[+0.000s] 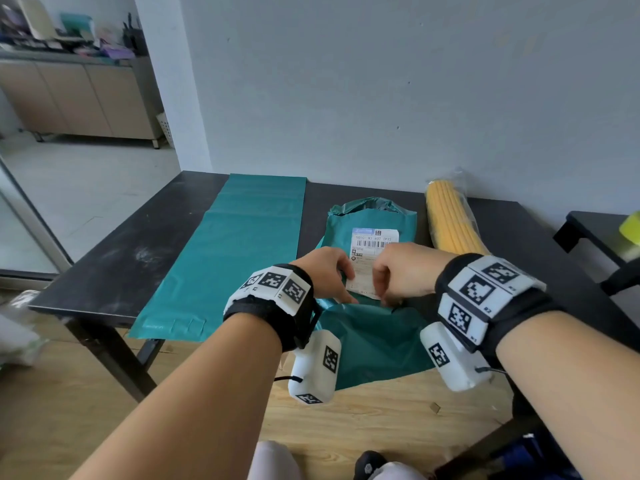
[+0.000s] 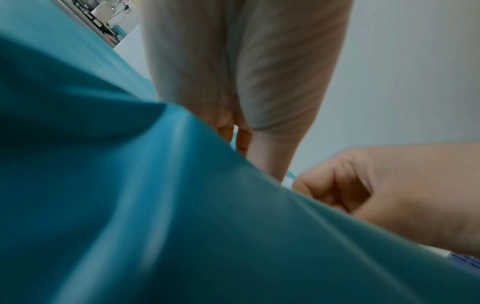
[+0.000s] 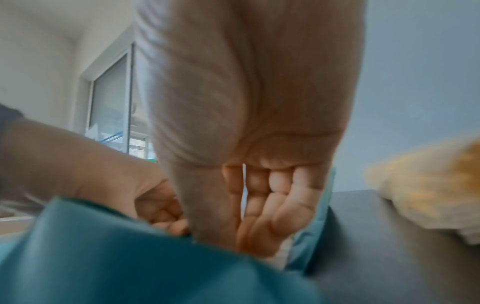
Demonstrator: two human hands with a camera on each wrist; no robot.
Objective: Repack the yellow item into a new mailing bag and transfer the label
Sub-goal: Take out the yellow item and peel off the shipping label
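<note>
The old teal mailing bag [image 1: 374,216], crumpled and open at its far end, lies mid-table with the white label [image 1: 374,242] stuck on top. My left hand [image 1: 341,271] has curled fingers at the label's near-left edge and pinches the bag there; in the left wrist view the left hand [image 2: 233,139] reaches down behind a teal fold [image 2: 130,205]. My right hand [image 1: 381,285] pinches the label's near edge, and its fingers [image 3: 262,205] point down onto the white paper. The yellow item [image 1: 450,220], in clear wrap, lies to the right. The new teal bag [image 1: 235,244] lies flat to the left.
The black table [image 1: 121,258] stands against a grey wall, and the old bag's near end hangs over its front edge. A small dark side table [image 1: 588,230] with a yellow-green object [image 1: 631,227] stands at the right. A cabinet [image 1: 79,98] is far back left.
</note>
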